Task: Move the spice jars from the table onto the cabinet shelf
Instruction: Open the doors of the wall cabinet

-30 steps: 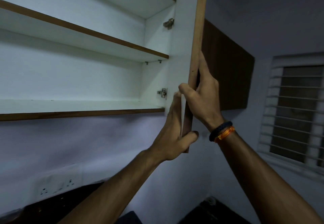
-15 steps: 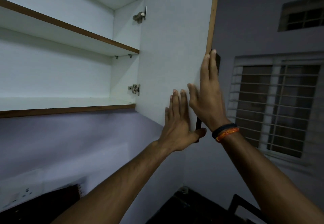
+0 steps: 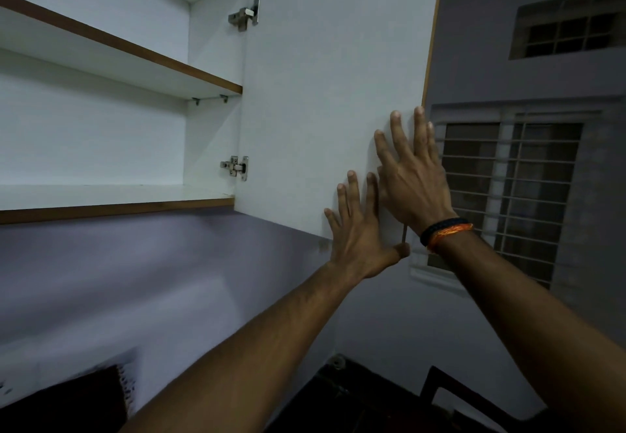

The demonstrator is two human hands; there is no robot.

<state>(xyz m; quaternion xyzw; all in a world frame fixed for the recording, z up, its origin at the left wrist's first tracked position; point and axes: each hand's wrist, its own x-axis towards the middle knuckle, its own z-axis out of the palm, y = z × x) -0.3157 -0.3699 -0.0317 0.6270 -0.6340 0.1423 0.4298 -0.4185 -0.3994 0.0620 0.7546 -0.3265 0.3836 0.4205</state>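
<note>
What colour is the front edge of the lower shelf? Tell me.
Brown, wood-toned, on the white lower shelf; head view.

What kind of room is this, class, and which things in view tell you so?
Probably a home kitchen. A white wall cabinet with brown-edged shelves hangs open, both hands, left and right, flat on its white door. A barred window and a dark counter below also suggest it.

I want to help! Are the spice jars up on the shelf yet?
Not yet. Done: the cabinet door stands wide open. In hand: the left hand and right hand press flat against its inner face. Left: the bottom shelf shows no jars, and none are in view, so every jar still needs moving.
</note>
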